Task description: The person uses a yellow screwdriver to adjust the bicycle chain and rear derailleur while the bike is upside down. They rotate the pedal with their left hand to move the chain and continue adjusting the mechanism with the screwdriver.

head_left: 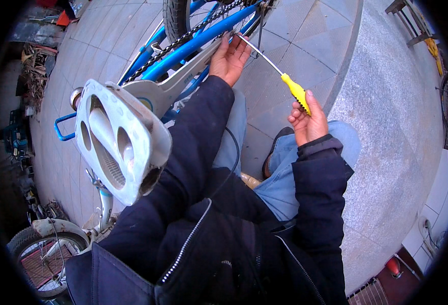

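Our right hand (308, 119) is closed on the screwdriver (280, 76) by its yellow handle. The shaft runs up-left, tip at the chain guard (183, 84) by the rear wheel (176, 18). Our left hand (229, 58) is nearer, fingers spread flat on the guard beside the tip, gripping nothing. Bike is upside down, saddle (120, 140) lower left.

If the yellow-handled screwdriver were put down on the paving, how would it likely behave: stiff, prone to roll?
The screwdriver has a thin straight metal shaft, so it is probably stiff. Its handle looks rounded, so it might roll a little on the flat paving. The right hand holds it by the handle end alone, which suggests it is light. The left hand rests near its tip.
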The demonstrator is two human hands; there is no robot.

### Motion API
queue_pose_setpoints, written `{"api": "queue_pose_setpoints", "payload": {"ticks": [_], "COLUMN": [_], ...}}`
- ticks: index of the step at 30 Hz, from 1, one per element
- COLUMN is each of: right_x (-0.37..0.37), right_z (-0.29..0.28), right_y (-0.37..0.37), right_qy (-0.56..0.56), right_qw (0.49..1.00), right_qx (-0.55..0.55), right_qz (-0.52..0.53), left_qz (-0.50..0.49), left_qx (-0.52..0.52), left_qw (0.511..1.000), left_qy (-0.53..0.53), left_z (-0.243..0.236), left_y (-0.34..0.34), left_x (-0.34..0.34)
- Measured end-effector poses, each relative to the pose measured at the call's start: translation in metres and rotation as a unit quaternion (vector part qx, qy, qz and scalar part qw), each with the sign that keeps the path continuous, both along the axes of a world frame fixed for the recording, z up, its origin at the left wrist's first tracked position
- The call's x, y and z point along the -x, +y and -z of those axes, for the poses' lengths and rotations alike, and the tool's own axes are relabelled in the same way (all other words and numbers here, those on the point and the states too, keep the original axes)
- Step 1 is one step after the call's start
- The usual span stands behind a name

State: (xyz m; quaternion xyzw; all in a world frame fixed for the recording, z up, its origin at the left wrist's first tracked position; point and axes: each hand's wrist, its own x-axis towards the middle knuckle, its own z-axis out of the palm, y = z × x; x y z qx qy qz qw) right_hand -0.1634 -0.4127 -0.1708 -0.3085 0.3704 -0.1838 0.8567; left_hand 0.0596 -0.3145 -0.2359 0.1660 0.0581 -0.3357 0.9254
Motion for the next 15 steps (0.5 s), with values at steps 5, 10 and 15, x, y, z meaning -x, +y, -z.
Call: {"api": "queue_pose_setpoints", "payload": {"ticks": [5,10,15], "right_x": [-0.0005,-0.0004,-0.0002], "right_z": [-0.0036,-0.0051,-0.0016], "right_y": [-0.0002,0.0011,0.0015], "right_qy": [-0.001,-0.002,0.004], "right_qw": [1.0,1.0,1.0], "right_qx": [0.0,0.003,0.001], "right_qz": [-0.014,-0.021,-0.016], "left_qz": [-0.005,-0.009,-0.017], "left_qx": [-0.013,-0.014,-0.018], "left_qw": [1.0,1.0,1.0], "left_qy": [-0.007,-0.008,-0.002], "left_z": [-0.0054,-0.0065,-0.0064], "left_y": [0.0002,0.0007,0.0008], "left_x": [0.0016,0.0027,0.0029]}}
